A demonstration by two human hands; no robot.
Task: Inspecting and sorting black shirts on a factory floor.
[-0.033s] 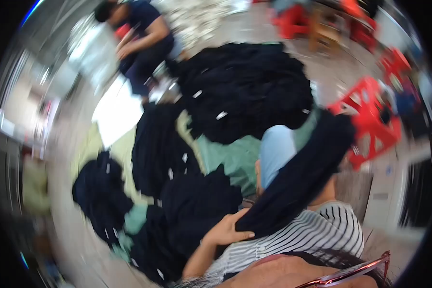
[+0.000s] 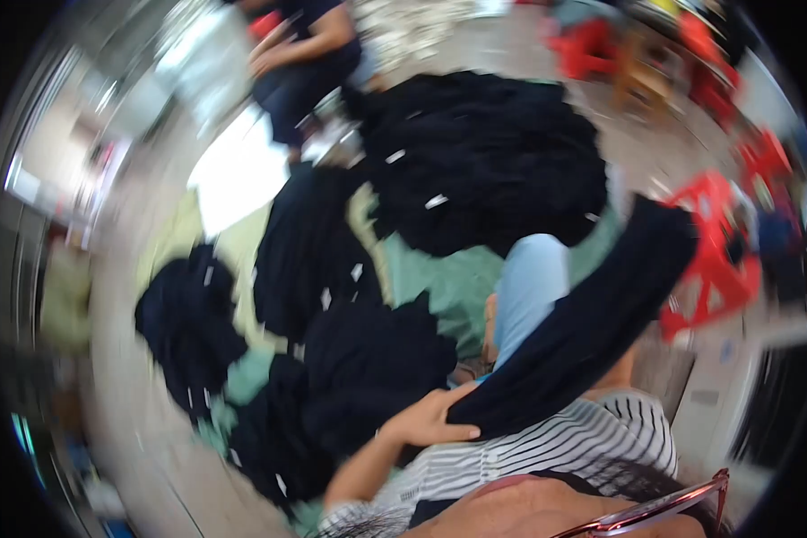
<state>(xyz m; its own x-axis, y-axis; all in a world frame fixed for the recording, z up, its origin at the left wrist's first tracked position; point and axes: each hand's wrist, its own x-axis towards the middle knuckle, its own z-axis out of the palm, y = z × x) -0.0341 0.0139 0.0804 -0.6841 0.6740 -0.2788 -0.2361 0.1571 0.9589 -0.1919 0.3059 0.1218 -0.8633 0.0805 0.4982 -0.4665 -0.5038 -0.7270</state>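
My left hand [image 2: 429, 418] grips one end of a long dark navy garment [image 2: 592, 327]. The garment stretches up and to the right across my striped shirt [image 2: 556, 448] and my light blue trouser knee [image 2: 531, 287]. My right hand does not show; the far end of the garment near the red stool hides whatever holds it. The whole picture is blurred by motion.
Several piles of dark navy garments [image 2: 484, 152] with small white tags lie on a green and pale yellow sheet [image 2: 448, 278] on the floor. Another person [image 2: 300, 49] sits at the top. Red plastic stools [image 2: 717, 255] stand at the right. A red spectacle frame [image 2: 672, 511] shows at the bottom.
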